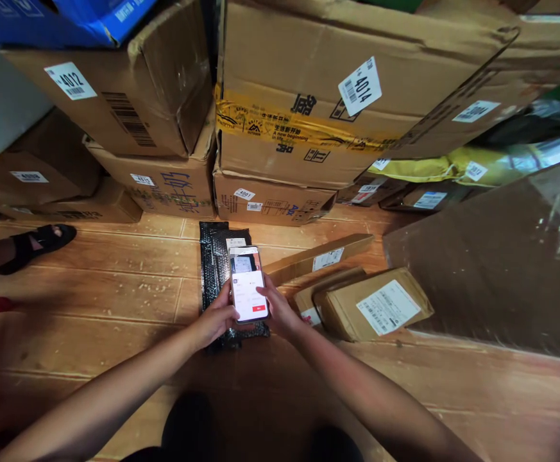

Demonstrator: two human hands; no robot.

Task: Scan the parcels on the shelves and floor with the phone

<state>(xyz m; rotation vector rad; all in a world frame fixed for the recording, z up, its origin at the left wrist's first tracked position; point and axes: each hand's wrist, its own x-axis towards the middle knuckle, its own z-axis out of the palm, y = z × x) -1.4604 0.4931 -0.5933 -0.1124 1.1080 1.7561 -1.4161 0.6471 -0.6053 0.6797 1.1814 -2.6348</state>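
We hold the smartphone [248, 285] over the black bubble mailer [208, 266], with the fingers of our left hand [218, 319] clamped around its left edge and those of our right hand [280, 309] closed on the opposite edge, right thumb over the lit screen; the two-sided grip seems meant to steady it while freeing that thumb to tap. The white label [236, 242] shows just beyond the phone's top, probably why we hold it here, and the small carton [347, 317] on our right has its shipping label [389, 307] facing up, presumably for easy reading.
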